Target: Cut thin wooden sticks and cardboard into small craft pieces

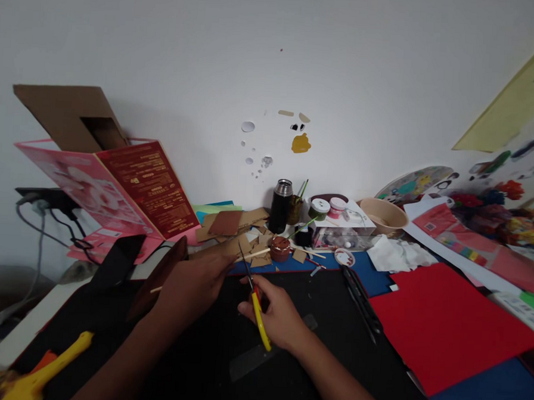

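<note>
1. With the black mat [324, 298] on the bench taken as landmark, a yellow tool [47, 373] is seen lying at its near left corner.
2. Over the mat's middle, the right hand [279, 317] is closed around yellow-handled scissors [253, 298], with the blades pointed away; whether they are parted cannot be told.
3. Towards the mat's far left, the left hand [195, 283] is pinched on a wooden stick [259, 253], whose free end is crossed by the blades.
4. A snip of the stick is judged to be in hand. For a clean cut, the stick must be held steady and square to the blades.
5. Beyond the mat's far edge, cardboard scraps [247, 244] and a black flask [281, 205] are seen.
</note>
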A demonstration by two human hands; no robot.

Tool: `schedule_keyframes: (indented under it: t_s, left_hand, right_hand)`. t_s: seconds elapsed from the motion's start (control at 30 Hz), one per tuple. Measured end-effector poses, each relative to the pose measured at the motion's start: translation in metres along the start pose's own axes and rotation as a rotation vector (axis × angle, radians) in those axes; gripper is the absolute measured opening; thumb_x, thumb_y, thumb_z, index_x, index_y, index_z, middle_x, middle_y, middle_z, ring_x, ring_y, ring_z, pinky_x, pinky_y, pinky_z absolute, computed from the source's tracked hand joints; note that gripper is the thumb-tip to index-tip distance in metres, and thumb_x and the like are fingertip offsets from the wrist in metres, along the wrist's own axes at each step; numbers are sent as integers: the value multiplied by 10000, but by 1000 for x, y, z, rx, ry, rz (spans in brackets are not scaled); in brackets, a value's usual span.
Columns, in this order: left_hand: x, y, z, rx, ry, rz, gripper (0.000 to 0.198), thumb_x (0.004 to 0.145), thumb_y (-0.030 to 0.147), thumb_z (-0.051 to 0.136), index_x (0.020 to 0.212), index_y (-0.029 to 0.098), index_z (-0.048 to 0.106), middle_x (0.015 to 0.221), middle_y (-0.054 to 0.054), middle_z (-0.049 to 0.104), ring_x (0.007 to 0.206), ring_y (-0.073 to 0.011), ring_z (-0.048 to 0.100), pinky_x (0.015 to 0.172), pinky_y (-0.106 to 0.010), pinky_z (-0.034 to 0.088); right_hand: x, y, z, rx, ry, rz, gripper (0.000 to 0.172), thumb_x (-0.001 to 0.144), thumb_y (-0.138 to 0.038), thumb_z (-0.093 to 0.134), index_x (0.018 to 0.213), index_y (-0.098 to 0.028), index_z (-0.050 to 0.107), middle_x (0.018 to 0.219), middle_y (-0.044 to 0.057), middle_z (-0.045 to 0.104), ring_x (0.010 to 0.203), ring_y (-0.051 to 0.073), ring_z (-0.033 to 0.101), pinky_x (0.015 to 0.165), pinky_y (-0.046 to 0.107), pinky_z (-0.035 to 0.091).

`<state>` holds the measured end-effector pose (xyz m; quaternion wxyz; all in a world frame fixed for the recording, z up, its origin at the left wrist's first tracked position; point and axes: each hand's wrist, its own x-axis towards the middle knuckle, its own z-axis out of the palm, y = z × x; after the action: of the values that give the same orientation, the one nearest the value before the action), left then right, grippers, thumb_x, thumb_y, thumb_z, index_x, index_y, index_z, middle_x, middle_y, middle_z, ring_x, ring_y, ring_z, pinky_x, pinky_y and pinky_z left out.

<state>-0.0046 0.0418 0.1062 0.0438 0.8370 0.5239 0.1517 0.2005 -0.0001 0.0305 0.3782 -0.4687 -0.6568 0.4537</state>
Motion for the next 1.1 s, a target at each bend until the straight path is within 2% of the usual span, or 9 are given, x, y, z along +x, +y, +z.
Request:
schedule_keyframes:
  t_s: [0.3, 0.53, 0.73, 1.1]
  left_hand:
    - [-3, 3, -7, 22, -40, -35, 405, 947, 244, 463, 1252, 289, 726, 1193, -60, 789, 1009, -295, 760, 794, -369, 585]
    - [-2, 2, -10, -129, -52, -12, 356, 976, 273, 451, 1159, 275, 757, 1135, -42, 805, 1006, -267, 759, 835, -353, 567]
    - [-3, 7, -11, 19, -59, -36, 380, 974, 228, 447, 1206, 280, 743, 1130, -52, 805, 974, -269, 769, 800, -344, 575]
    - [-3, 7, -7, 76, -22, -41, 352, 971, 215, 517, 1225, 293, 747, 1176, -41, 795, 976, -276, 776, 827, -362, 606]
  right_hand:
    - [-2, 0, -2, -26, 7, -66, 409, 908, -394, 697, 1284, -235, 670, 782, -22, 555, 695, 145, 484, 656, 245, 391]
    - [-2, 0, -1, -60, 10, -62, 417, 900, -377, 706, 1292, -240, 667, 848, 1, 629, 722, 152, 523, 677, 245, 417]
    - [-3, -2, 1, -102, 15, -56, 443, 885, -379, 724, 1298, -227, 671, 886, 18, 680, 761, 170, 568, 730, 263, 454]
    - [-1, 3, 2, -62, 41, -58, 416, 906, -392, 702, 1284, -220, 679, 907, 27, 688, 780, 173, 581, 738, 267, 461]
